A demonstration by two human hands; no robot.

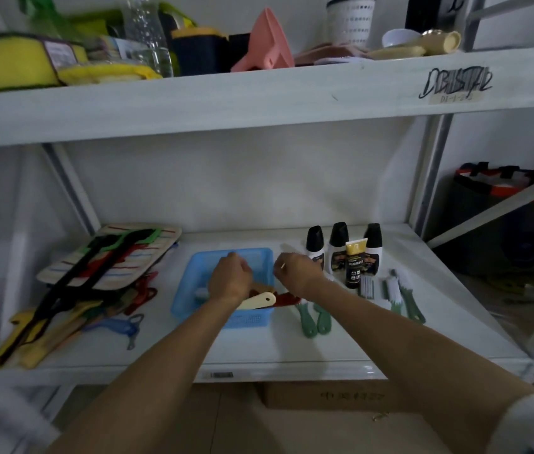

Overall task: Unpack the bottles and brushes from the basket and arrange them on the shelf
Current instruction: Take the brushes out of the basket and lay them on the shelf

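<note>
Nearest, two bare forearms reach in over the front lip of the shelf (291, 352) toward the blue basket (193, 280), which sits mid-shelf and serves as landmark here; the left hand (230, 278) is down inside the basket, fingers curled, over a cream-handled brush (259, 302) and a red-handled one (286, 299) that pokes over the basket's right rim; whether it grips either I cannot tell. The right hand (300, 273) hovers at the basket's right edge, loosely closed, apparently pinching something thin and pale; what it is I cannot tell.

Just right of the basket lie green-handled brushes (316, 319); further right, more of them (406, 299); behind those, right of the basket's far corner, stand three black-capped bottles (339, 245) with a yellow-and-black tube (354, 267) in front.

The risk, as I judge it: the right wrist passes close by the upright bottles, so a careless swing could topple them in a row; lifting one tangled brush could drag the other out over the rim.
</note>
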